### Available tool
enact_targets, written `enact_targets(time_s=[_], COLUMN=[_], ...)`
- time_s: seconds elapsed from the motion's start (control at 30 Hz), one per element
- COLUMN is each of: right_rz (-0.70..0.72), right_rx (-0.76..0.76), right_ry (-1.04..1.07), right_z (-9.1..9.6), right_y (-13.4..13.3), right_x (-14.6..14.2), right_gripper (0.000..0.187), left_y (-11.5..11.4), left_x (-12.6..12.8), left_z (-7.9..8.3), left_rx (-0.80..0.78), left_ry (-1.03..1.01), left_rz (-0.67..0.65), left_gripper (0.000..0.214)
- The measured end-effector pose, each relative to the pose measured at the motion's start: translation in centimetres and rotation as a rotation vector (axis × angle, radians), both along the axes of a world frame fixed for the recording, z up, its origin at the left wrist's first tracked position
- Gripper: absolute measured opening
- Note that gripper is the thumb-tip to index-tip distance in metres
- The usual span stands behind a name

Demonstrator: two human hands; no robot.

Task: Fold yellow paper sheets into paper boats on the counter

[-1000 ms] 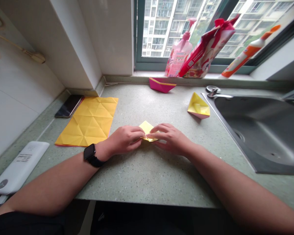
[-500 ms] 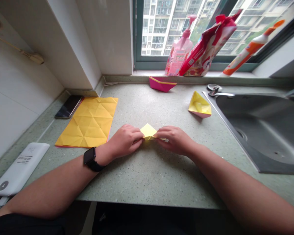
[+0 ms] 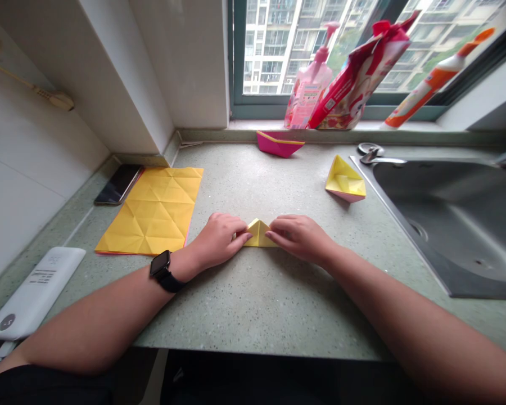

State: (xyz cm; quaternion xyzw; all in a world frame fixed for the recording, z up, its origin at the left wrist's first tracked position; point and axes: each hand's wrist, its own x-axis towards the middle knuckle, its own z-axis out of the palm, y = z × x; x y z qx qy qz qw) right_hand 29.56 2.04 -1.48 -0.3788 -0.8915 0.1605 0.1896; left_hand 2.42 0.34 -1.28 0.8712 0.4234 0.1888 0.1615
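A small piece of folded yellow paper [image 3: 258, 235] with a pointed top and a middle crease is held just above or on the counter. My left hand [image 3: 223, 239] pinches its left side between thumb and fingers. On the right side, my right hand [image 3: 297, 236] grips it the same way. The fingers cover both ends of the paper. Farther back lies a magenta paper boat [image 3: 280, 147] with a yellow edge. Another paper boat [image 3: 346, 183], yellow inside and pink outside, rests to the right beyond my right hand.
Creased yellow paper sheets [image 3: 154, 211] lie left, touching a dark phone [image 3: 118, 184]. A white power bank [image 3: 36, 292] sits near my left forearm. At right is a steel sink [image 3: 459, 225]. A pump bottle [image 3: 307, 90], a red pouch [image 3: 358, 84] and an orange-white bottle [image 3: 434, 84] line the windowsill.
The yellow paper, earlier a diamond shape tipped back, now shows a creased front face with a straight lower edge. Both hands have shifted their grip slightly and stay at its sides.
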Motion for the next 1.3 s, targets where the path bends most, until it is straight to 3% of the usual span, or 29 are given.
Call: enact_targets(time_s=[0.2, 0.4, 0.47, 0.67, 0.83, 1.1, 1.3], right_rz=[-0.097, -0.102, -0.103, -0.114, -0.129, 0.065, 0.048], right_rx=[-0.017, 0.032, 0.066, 0.118, 0.141, 0.116, 0.044], right_ry=[-0.038, -0.087, -0.091, -0.118, -0.078, -0.056, -0.065], right_z=[-0.4, -0.4, -0.6, -1.2, -1.2, -0.2, -0.2], right_y=[0.3, 0.2, 0.2, 0.3, 0.2, 0.1, 0.3], right_x=[0.0, -0.2, -0.2, -0.3, -0.1, 0.6, 0.6], right_gripper=[0.025, 0.02, 0.02, 0.021, 0.011, 0.01, 0.009], left_y=[0.1, 0.1, 0.1, 0.1, 0.2, 0.3, 0.6], left_x=[0.1, -0.2, -0.2, -0.2, -0.3, -0.3, -0.2], left_z=[-0.3, -0.7, -0.7, -0.8, -0.9, -1.0, -1.1], left_rx=[0.092, 0.164, 0.2, 0.207, 0.144, 0.13, 0.166], left_ry=[0.063, 0.047, 0.016, 0.022, 0.01, 0.005, 0.0], left_rz=[0.054, 0.059, 0.02, -0.268, -0.286, -0.29, -0.291], left_gripper=[0.02, 0.015, 0.015, 0.024, 0.027, 0.022, 0.022])
